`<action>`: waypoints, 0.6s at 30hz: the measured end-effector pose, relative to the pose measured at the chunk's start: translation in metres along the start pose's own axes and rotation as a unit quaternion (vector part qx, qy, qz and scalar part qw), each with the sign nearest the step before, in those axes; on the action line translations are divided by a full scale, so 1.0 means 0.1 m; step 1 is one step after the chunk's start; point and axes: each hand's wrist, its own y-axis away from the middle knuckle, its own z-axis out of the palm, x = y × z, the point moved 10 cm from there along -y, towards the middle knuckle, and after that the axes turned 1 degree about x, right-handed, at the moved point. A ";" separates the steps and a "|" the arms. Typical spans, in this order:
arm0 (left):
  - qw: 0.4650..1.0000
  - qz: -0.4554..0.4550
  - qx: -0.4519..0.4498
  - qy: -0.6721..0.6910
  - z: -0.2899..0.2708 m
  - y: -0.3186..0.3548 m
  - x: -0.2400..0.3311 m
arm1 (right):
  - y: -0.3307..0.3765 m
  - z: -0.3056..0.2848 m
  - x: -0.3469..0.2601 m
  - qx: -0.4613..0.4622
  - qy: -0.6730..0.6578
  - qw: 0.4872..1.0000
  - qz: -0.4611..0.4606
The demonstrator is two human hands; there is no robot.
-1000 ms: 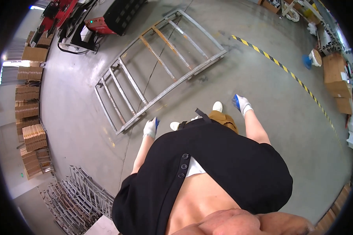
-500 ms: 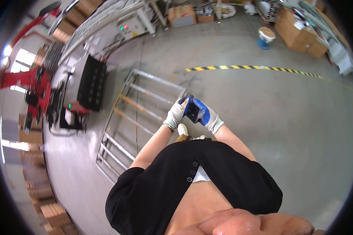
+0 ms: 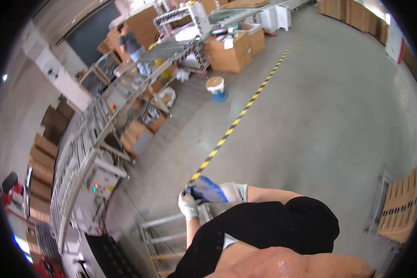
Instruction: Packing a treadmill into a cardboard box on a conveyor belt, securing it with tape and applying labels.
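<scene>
My left hand (image 3: 188, 206) and my right hand (image 3: 213, 191) meet in front of my body, both in white work gloves with blue-coated palms. Fingers of the left glove are closed where the two hands touch. The right glove is bent in toward it and smeared by motion. Between them shows a small dark thing (image 3: 197, 195), mostly covered by the gloves; its kind cannot be made out. Below the hands, a metal frame with rungs (image 3: 161, 239) lies low over the floor, partly hidden by my arm and body.
Yellow-black floor tape (image 3: 238, 121) runs away from my hands. A roller conveyor (image 3: 85, 157) stretches along the left. Cardboard boxes (image 3: 230, 52) and a white-and-blue bucket (image 3: 216, 88) stand ahead. Stacked cardboard (image 3: 401, 208) is at right. A person (image 3: 133, 48) stands far behind the conveyor.
My view has swung to the right; the metal frame has slid toward the lower edge and the conveyor has come into view. My hands stay together, now lower and farther left in the picture.
</scene>
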 end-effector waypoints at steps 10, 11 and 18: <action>0.997 -0.004 -0.028 0.072 -0.49 -1.57 -0.09 | -2.38 -0.75 0.52 0.005 0.489 0.870 -0.063; 0.996 -0.005 -0.028 0.086 -0.47 -1.74 -0.21 | -2.43 -0.62 0.47 0.004 0.487 0.872 -0.054; 0.991 -0.012 -0.098 0.086 0.20 -2.43 0.05 | -2.41 -0.35 -0.48 0.169 0.268 0.944 0.093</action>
